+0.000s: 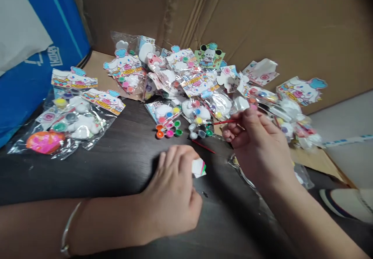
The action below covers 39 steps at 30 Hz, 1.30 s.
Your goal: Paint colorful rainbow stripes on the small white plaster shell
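Note:
My left hand [175,193] is curled over a small white figure [197,167] on the dark table, with green and pink paint at its right edge. Most of that figure is hidden under the fingers. In a pinch between thumb and fingers, my right hand [262,150] holds a thin red paintbrush [223,122], its tip pointing left. The tip is over or just behind a strip of small paint pots [201,134] in white, grey and green. Beside it lies another strip of paint pots [169,133], with orange, pink and green. A second red brush [205,146] rests on the table in front.
Several bagged craft kits [201,84] with cartoon header cards are heaped against a cardboard wall [262,21]. More bagged kits [81,126] lie at left beside an orange and pink painted piece [45,141]. A blue bag [55,29] stands at far left.

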{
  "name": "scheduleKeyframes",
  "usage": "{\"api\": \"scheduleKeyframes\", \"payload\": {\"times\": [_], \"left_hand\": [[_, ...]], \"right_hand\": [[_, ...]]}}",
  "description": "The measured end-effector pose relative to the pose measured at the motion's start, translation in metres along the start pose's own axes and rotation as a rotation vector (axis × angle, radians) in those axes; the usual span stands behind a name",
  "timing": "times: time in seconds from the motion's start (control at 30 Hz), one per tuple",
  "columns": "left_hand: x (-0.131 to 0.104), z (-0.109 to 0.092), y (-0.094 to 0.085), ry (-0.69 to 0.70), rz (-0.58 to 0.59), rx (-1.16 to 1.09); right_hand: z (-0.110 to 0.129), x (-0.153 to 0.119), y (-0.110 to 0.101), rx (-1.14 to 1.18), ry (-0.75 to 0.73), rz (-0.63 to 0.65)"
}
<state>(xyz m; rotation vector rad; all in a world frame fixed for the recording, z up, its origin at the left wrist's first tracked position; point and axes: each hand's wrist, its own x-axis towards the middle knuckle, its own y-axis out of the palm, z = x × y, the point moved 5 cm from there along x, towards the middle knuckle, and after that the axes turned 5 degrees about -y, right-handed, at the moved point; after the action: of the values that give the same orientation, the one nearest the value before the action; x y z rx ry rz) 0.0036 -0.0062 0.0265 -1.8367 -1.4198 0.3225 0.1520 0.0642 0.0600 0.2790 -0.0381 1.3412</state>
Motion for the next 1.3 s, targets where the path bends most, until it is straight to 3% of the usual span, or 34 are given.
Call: {"api": "scheduleKeyframes", "payload": {"times": [0.13,0.27,0.67,0.97,1.3], "left_hand": [[0.007,0.008,0.008,-0.037,0.042,0.079],[0.011,0.009,0.013,-0.013,0.039,0.065],[0.017,0.010,0.016,-0.021,0.065,0.163],[0.020,0.011,0.017,-0.045,0.049,0.171],[0.019,0.011,0.018,-0.034,0.056,0.167]], "right_hand": [[-0.014,-0.017,-0.023,0.058,0.110,-0.045],[-0.030,-0.033,-0.024,0.115,0.189,0.026],[-0.050,-0.049,-0.032,0.148,0.054,0.015],[-0.043,-0.050,-0.032,-0.098,-0.070,0.125],[-0.047,-0.046,-0.032,-0.067,0.008,0.111]]}}
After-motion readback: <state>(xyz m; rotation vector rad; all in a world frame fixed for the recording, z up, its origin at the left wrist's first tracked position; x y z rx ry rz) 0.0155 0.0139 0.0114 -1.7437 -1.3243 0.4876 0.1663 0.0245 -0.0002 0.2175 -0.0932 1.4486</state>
